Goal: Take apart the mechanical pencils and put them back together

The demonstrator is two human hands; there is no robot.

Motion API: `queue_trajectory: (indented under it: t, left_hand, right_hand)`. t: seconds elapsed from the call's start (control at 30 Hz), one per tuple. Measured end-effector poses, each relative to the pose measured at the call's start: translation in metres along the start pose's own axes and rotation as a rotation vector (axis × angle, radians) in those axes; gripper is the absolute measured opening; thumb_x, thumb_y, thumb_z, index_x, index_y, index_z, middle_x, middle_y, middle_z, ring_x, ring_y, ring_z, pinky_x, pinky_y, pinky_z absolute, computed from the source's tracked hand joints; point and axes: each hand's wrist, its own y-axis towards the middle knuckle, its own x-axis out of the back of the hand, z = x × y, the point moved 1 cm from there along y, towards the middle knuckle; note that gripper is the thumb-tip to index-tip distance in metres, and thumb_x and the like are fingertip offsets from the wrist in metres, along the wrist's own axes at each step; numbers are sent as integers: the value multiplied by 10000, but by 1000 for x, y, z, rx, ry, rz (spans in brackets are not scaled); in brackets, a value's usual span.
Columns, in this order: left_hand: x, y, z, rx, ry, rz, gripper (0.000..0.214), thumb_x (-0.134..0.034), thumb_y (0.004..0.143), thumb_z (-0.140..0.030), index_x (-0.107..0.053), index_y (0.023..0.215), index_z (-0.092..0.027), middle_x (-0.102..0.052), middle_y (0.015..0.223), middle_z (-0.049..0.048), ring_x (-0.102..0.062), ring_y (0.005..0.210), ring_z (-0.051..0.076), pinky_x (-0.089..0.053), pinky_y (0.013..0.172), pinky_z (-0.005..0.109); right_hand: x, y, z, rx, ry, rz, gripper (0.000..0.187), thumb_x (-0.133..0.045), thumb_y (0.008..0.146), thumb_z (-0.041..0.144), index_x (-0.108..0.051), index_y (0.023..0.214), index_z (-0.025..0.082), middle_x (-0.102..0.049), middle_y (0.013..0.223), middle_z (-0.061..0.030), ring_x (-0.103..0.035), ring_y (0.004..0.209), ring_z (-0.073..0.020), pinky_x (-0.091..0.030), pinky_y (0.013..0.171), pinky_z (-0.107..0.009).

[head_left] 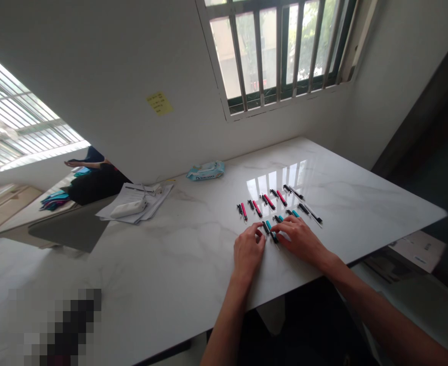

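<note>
On the white marble table (178, 264) lie several pens in rows. The far row has pink-and-black pens (268, 202) and, at its right end, black-and-white pens (310, 212). The near row holds teal-and-black pens (273, 231). My left hand (248, 251) rests palm down with its fingers curled, the fingertips touching the left end of the teal row. My right hand (300, 238) lies over the right part of that row, fingers bent down onto the pens. Whether either hand actually grips a pen is hidden.
A pack of wet wipes (205, 171) lies near the wall. A stack of papers with a white device on it (134, 203) sits at the left. A yellow sticky note (159, 103) hangs on the wall. Another person's dark sleeve (94, 180) shows at far left.
</note>
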Motion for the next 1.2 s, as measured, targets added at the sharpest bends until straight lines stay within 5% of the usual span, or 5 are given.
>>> queue_trajectory:
  t: [0.23,0.6,0.77,0.97,1.2]
  left_hand:
    - [9,-13,3,-84,31,92,302,-576,901,-150,-761,1088,-299,-721,989,17,-657,763,160,-463,772,280]
    - [-1,-1,-3,-53,147,64,86,-685,903,-302,-704,977,-261,-722,898,0,-664,797,178,-443,741,285]
    - [21,19,14,-39,113,42,108,-654,920,-362,-698,944,-266,-739,884,-16,-666,764,170,-436,724,285]
    - [66,80,59,11,155,-172,108,-623,908,-307,-718,919,-260,-747,825,-17,-660,732,166,-420,732,288]
    - [59,104,94,84,21,-276,121,-616,877,-263,-726,923,-241,-747,803,-8,-647,684,154,-447,728,275]
  right_hand:
    - [5,-9,-2,15,46,-41,219,-625,959,161,-735,1129,246,-786,1050,-56,-641,1074,-289,-496,971,-488]
    - [12,-8,-2,37,66,-91,172,-641,962,191,-747,1087,242,-785,1029,-49,-659,1052,-279,-504,979,-477]
    - [24,2,-4,37,112,-107,196,-621,973,181,-737,1116,247,-787,1031,-46,-668,1045,-272,-533,934,-450]
    - [34,40,4,60,193,-113,270,-632,960,196,-709,1206,276,-783,1086,-35,-664,1111,-275,-528,974,-469]
    - [17,128,19,188,225,60,470,-666,913,191,-624,1369,299,-768,1091,-34,-613,1086,-266,-511,905,-400]
